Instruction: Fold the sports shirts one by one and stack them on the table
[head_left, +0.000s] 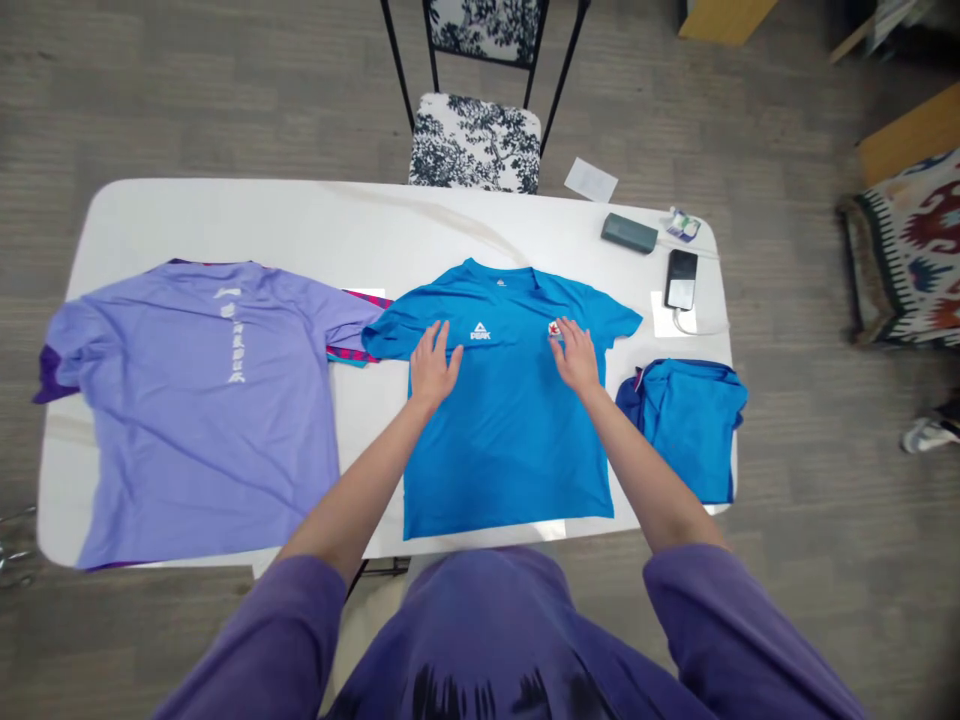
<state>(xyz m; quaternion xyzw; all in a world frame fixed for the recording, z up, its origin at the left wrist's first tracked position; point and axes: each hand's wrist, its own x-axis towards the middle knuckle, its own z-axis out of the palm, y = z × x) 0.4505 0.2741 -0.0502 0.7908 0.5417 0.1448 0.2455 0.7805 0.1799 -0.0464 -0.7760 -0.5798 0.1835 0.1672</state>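
A blue T-shirt [510,430] lies spread face up in front of me, its collar toward the far side of the table. My left hand [435,365] rests flat on its chest, left of the white logo, fingers apart. Over the red-and-white badge on the right side of the chest lies my right hand [576,357], also with fingers extended. Neither hand grips the cloth. To the left, a lavender shirt [217,430] is laid out flat, and its right sleeve meets the blue shirt's left sleeve. Folded blue clothes [690,420] lie at the right end.
The white table [300,215] holds a phone [681,280] with a cable, a dark green case [628,233] and a small packet [683,225] at the far right. A patterned chair [476,145] stands against the far edge. Paper [591,180] shows beyond that edge.
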